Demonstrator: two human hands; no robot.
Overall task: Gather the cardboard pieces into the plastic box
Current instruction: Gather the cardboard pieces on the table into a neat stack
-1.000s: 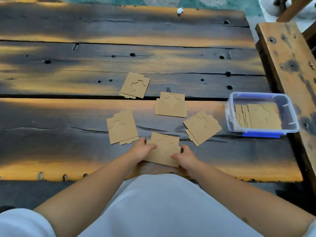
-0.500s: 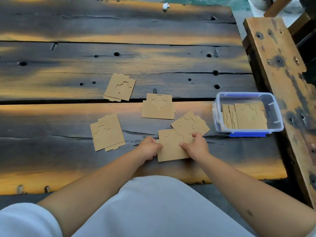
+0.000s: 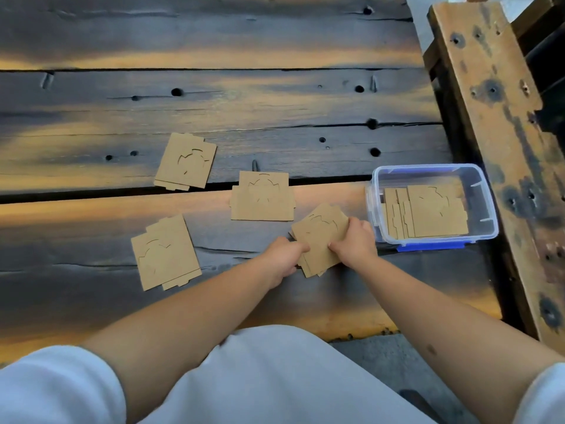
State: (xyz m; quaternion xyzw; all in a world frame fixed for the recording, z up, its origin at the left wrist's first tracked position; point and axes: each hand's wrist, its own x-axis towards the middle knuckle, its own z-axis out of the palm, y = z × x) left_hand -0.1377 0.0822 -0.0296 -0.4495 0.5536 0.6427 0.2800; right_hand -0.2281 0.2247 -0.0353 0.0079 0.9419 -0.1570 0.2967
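Head view, only one camera. Dark wooden plank surface [image 3: 275, 96] with knots and holes, orange light streaks across the planks.

Both hands on a small stack of cardboard pieces [image 3: 321, 237] near the front edge, toward the right side. Left hand [image 3: 282, 260] grips the stack's left edge, thumb on top, fingers curled under. Right hand [image 3: 354, 240] grips the stack's right edge, fingers curled round it. Stack is tilted, its near end resting on or just above the planks; cannot tell which. At least two pieces in it, edges offset.

Plastic box [image 3: 486, 203], clear with blue clips, sits at the right edge of the surface, just beside the right hand, not touching it as far as I can see. Cardboard pieces in the box [image 3: 428, 212] lie flat, several overlapped.

Three loose ones flat on the planks:
- far-left piece [image 3: 186, 162], angled, toward the middle of the surface, just above the gap between planks.
- middle piece [image 3: 263, 197], straddling that gap, just beyond the held stack.
- near-left piece [image 3: 165, 254], well left of the left hand, two layers offset.

Worn wooden beam [image 3: 495, 117] runs along the right edge, just beside the box. White clothing [image 3: 244, 377] at the bottom, forearms bare.
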